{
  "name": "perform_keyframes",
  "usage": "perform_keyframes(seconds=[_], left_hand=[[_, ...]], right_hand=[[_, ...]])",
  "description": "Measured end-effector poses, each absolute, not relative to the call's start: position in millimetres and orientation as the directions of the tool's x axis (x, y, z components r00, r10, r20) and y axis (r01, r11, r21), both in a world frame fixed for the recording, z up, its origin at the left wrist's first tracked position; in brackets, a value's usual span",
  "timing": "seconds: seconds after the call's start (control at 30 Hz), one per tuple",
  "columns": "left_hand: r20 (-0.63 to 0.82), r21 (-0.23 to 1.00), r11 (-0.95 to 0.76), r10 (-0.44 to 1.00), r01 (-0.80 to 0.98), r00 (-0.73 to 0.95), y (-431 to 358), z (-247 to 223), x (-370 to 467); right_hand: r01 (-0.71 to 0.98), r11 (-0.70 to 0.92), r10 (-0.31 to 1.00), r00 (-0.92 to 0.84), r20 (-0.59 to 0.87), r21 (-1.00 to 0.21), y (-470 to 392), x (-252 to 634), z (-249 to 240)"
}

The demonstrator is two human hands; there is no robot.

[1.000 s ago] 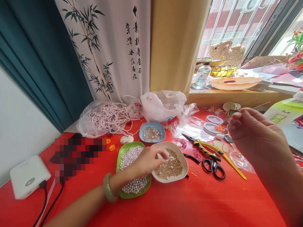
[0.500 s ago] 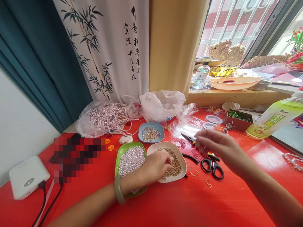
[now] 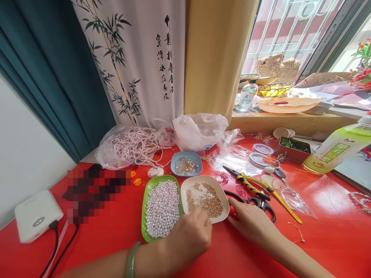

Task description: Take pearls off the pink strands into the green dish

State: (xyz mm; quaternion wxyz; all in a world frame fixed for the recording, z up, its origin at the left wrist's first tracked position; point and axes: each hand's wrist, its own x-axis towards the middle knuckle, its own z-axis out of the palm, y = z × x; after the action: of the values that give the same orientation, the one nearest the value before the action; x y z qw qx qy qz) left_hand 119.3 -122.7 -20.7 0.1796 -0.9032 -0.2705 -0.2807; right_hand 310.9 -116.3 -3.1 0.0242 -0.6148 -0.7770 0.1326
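Note:
My left hand (image 3: 193,231) is over the near edge of a cream dish (image 3: 188,185) of small gold beads (image 3: 213,206). Its thumb and fingers are pinched together; whatever lies between them is hidden. A ring and a green bangle (image 3: 132,259) are on this hand and wrist. At the dish's right rim is my right hand (image 3: 251,220), its visible fingers apart, close to black-handled scissors (image 3: 270,211) and a black curved handle (image 3: 234,196). Left of the dish stands a green tray (image 3: 144,216) filled with pearly beads (image 3: 162,208).
A blue dish (image 3: 174,172) of mixed beads sits behind. Pliers (image 3: 242,179) and yellow tweezers (image 3: 285,204) lie to the right, near a gold chain piece (image 3: 298,232) and a green-yellow bottle (image 3: 333,150). Bagged bead strands (image 3: 133,144) and a white device (image 3: 37,216) are at left.
My right hand has come down and left from above the tools to the cream dish's right rim. My left hand has drawn back from over the gold beads to the near edge.

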Motion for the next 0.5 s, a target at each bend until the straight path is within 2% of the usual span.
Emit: perform_keyframes(seconds=[0.1,0.17,0.27,0.5], left_hand=[[0.608,-0.184,-0.783,0.385,0.594,0.695,-124.3,-20.0,117.0],[0.62,-0.191,-0.778,0.377,0.598,0.688,-127.3,-20.0,115.7],[0.642,-0.195,-0.779,0.358,0.596,0.678,-131.1,-21.8,115.5],[0.659,-0.202,-0.817,0.294,0.54,0.693,-119.2,-27.1,112.7]], right_hand=[[0.968,0.216,0.968,-0.229,-0.103,-0.13,-109.4,311.3,-11.4],[0.984,0.154,0.981,-0.163,-0.105,-0.092,-102.9,313.3,-15.0],[0.994,0.082,0.992,-0.088,-0.087,-0.078,-93.4,314.8,-14.9],[0.996,0.038,0.998,-0.042,-0.056,-0.077,-81.0,309.4,-10.6]])
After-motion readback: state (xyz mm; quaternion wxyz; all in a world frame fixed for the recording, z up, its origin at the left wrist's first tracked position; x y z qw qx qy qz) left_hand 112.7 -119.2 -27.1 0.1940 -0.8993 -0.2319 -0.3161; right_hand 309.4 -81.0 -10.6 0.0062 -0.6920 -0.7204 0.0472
